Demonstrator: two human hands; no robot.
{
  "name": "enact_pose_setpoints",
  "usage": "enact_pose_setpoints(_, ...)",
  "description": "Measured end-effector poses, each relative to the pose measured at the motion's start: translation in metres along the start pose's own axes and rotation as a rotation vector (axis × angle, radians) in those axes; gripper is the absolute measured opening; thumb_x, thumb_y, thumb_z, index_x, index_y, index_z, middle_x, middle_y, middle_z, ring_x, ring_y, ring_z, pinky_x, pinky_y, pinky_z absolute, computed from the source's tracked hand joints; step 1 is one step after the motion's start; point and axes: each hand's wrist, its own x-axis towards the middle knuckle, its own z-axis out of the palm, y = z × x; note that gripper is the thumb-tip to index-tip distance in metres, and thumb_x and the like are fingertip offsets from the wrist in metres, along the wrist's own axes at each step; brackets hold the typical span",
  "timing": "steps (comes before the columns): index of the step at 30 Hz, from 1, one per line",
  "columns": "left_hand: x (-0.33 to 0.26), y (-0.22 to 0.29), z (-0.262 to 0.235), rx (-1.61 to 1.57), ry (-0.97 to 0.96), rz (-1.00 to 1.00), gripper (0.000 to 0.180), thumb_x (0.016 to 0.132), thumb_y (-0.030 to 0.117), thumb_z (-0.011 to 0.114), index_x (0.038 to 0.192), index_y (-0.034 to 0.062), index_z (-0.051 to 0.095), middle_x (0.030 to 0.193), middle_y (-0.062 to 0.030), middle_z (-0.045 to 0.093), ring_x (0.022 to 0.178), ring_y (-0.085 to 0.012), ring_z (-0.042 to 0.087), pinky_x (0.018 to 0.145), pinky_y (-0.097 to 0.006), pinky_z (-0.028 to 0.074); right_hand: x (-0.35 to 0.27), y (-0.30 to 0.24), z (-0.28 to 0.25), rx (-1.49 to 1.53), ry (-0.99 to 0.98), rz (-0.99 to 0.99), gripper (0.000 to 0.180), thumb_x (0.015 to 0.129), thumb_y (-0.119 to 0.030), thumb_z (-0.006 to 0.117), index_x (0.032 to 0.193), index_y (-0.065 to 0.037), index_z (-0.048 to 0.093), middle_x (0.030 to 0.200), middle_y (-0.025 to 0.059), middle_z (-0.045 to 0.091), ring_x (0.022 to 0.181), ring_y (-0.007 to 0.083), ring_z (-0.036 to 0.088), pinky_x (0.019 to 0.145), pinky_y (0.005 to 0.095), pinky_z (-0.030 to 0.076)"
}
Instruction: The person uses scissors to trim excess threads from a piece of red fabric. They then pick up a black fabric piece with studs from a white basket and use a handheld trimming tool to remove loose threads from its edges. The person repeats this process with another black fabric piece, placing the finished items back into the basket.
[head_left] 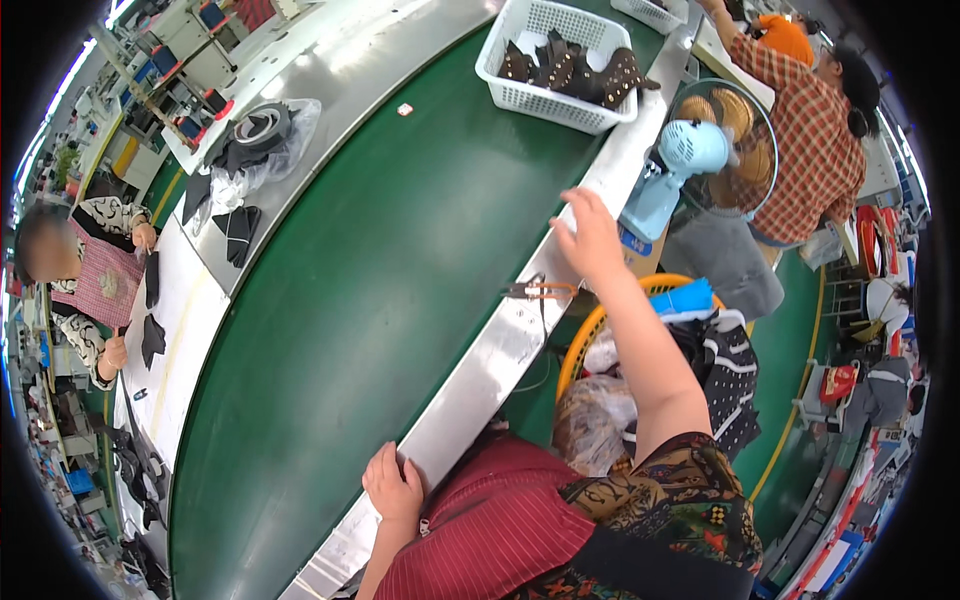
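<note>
My left hand (393, 484) rests on the metal edge strip (450, 405) of the green work surface, its fingers laid flat with nothing in them. Farther along the same strip, my right hand (592, 240) is held out with its fingers apart and holds nothing. Just on the near side of it, a pair of thread snips (548, 291) with orange handles lies across the strip. Beyond my right hand stands a white plastic basket (555, 108) holding dark cut pieces (570, 68) with light studs or dots.
A blue fan (690, 150) stands right of the strip, above an orange basket (572, 360) of bagged and dotted fabric. Across the green surface (330, 330), a person (105, 270) handles dark pieces at a white table (190, 320). Another person (810, 140) is at the far right.
</note>
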Motion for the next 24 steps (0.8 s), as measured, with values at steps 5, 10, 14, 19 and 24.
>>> enact_pose_setpoints(5,0.003,0.0,0.001,0.012,0.0,-0.017,0.041,0.077,0.018,0.057,0.116,0.0059,0.054,0.119,-0.0123,0.056,0.106,-0.0311,0.052,0.09,-0.042,0.038,0.107,0.063,0.023,-0.368,0.119,0.148,0.056,0.077,-0.02,0.063,0.128,-0.005,0.042,0.13,0.0161,0.045,0.121,0.0319,0.043,0.099,0.0444,0.036)
enact_pose_setpoints(10,0.002,0.0,-0.001,0.021,-0.039,-0.039,0.041,0.075,0.019,0.058,0.114,0.0067,0.054,0.12,-0.0114,0.055,0.106,-0.0305,0.052,0.09,-0.043,0.037,0.162,0.076,0.018,-0.586,-0.065,0.397,0.046,0.08,-0.012,0.052,0.125,-0.007,0.045,0.125,0.0101,0.051,0.119,0.0273,0.046,0.098,0.0445,0.036)
enact_pose_setpoints(14,0.004,0.004,-0.002,0.035,-0.025,-0.025,0.041,0.074,0.018,0.058,0.113,0.0072,0.054,0.12,-0.0109,0.055,0.105,-0.0306,0.052,0.09,-0.043,0.037,0.167,0.073,0.017,-0.545,-0.097,0.2,0.033,0.08,-0.005,0.048,0.111,-0.015,0.057,0.105,0.0106,0.059,0.105,0.0291,0.055,0.089,0.0449,0.041)
enact_pose_setpoints(19,0.004,0.004,-0.003,0.054,-0.033,-0.031,0.041,0.074,0.021,0.06,0.113,0.0081,0.055,0.118,-0.0088,0.055,0.105,-0.0277,0.052,0.087,-0.043,0.037,0.138,0.023,0.051,-0.278,-0.047,-0.088,0.022,0.082,-0.006,0.047,0.101,-0.009,0.056,0.095,0.0159,0.058,0.087,0.0361,0.059,0.075,0.0463,0.047)
enact_pose_setpoints(24,0.001,0.002,0.0,0.057,0.005,-0.037,0.041,0.074,0.022,0.061,0.112,0.0089,0.057,0.118,-0.0081,0.055,0.105,-0.0264,0.052,0.088,-0.042,0.038,0.074,-0.101,0.057,-0.075,-0.201,-0.195,0.015,0.081,-0.011,0.054,0.094,-0.004,0.056,0.092,0.0179,0.058,0.082,0.0371,0.06,0.073,0.0457,0.049)
